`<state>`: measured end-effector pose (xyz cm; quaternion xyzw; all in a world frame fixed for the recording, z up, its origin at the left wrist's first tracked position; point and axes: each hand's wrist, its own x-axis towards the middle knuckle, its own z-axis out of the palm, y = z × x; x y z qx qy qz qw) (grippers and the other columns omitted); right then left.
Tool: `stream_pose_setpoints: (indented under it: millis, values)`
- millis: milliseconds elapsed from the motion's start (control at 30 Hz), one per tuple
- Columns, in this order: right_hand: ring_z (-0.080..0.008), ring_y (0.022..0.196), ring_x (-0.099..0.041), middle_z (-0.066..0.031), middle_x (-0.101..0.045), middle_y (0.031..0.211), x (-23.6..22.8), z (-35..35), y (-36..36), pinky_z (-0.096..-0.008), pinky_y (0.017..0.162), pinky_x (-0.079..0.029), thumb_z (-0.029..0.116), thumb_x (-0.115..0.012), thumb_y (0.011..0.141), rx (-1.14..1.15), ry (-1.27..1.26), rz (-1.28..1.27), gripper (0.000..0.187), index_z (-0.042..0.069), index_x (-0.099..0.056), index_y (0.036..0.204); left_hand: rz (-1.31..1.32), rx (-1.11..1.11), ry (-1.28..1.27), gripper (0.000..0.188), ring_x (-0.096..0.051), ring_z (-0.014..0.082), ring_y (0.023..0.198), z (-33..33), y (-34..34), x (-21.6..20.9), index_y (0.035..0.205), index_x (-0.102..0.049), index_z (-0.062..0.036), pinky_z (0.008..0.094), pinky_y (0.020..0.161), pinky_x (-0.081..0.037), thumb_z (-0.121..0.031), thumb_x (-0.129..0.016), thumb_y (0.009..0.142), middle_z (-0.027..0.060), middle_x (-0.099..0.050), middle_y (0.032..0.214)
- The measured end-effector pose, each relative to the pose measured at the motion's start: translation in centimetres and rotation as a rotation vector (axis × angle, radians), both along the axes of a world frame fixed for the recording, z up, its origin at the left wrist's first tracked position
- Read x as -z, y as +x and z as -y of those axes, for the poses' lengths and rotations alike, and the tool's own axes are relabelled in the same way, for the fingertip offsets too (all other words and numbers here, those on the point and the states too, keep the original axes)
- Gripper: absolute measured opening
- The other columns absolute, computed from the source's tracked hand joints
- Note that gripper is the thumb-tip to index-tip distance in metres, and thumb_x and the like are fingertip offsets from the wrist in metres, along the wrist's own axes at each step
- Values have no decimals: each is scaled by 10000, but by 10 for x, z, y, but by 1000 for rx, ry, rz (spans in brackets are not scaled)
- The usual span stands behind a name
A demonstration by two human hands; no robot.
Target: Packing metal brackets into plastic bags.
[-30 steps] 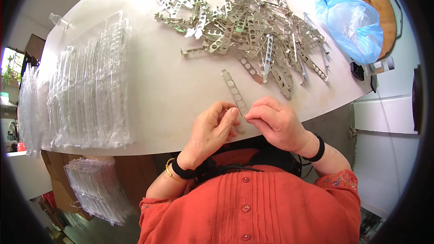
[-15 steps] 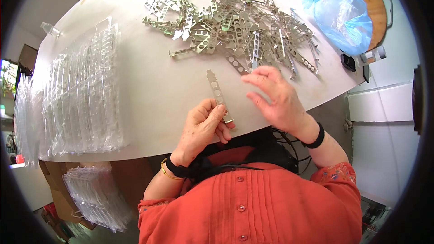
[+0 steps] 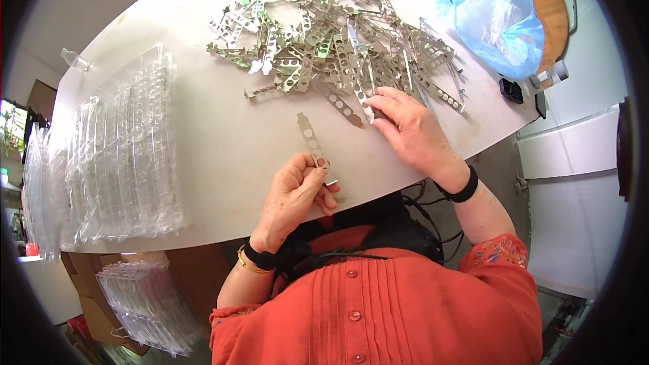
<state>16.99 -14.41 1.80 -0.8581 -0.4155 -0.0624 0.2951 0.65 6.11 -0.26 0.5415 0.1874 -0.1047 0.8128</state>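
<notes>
One perforated metal bracket [image 3: 310, 138], probably light and stiff, is pinched near its bent end by the left hand [image 3: 294, 190] — best held by the edges; the right hand [image 3: 416, 128] touches the bracket pile [image 3: 328, 39] — I cannot tell its grip from here

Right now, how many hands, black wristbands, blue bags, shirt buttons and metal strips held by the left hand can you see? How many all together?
Hands: 2, left hand and right hand
Metal strip in the left hand: 1
Black wristbands: 2
Blue bag: 1
Shirt buttons: 3
Total: 9, leaving out the tangled pile
</notes>
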Motion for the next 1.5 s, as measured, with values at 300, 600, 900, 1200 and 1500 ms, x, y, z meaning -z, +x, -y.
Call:
stream_pose_setpoints:
  millis: [300,600,900,1200,1500]
  values:
    - [-372,1074,-660,-196,-676,1183,-4,19,18,-409,922,-531,85,-659,912,101,5,-103,283,19,-678,1186,-20,22,55,284,-625,109,619,-1,-2,-5,1262,-559,31,255,579,-528,-152,-514,1049,87,-655,855]
    - [-370,1131,-638,-197,-647,1232,-21,21,-13,-398,973,-510,81,-689,900,74,82,-89,297,2,-662,1185,-23,79,-36,315,-530,56,577,-7,-5,-9,1283,-617,-5,196,526,-431,-166,-535,1025,13,-620,820]
    - [-218,977,-685,-135,-699,1115,-14,14,-42,-313,829,-543,133,-680,953,-26,151,-510,284,-17,-663,1193,24,163,12,334,-459,19,614,-5,-11,-15,1293,-632,-6,168,535,-354,-157,-527,1014,-45,-539,782]
    - [-64,794,-605,-4,-669,901,2,6,-44,-236,729,-511,235,-661,1011,-83,363,-1136,227,12,-660,1053,161,380,307,330,-540,68,663,0,-11,-9,1304,-635,-41,232,609,-446,-173,-527,1021,-18,-580,796]
    - [-71,768,-616,-1,-670,891,-2,5,-40,-245,696,-517,214,-662,1006,3,401,-1095,194,23,-656,1043,73,269,273,222,-506,48,569,3,-9,-15,1175,-607,-20,205,512,-402,-179,-545,1033,5,-599,787]
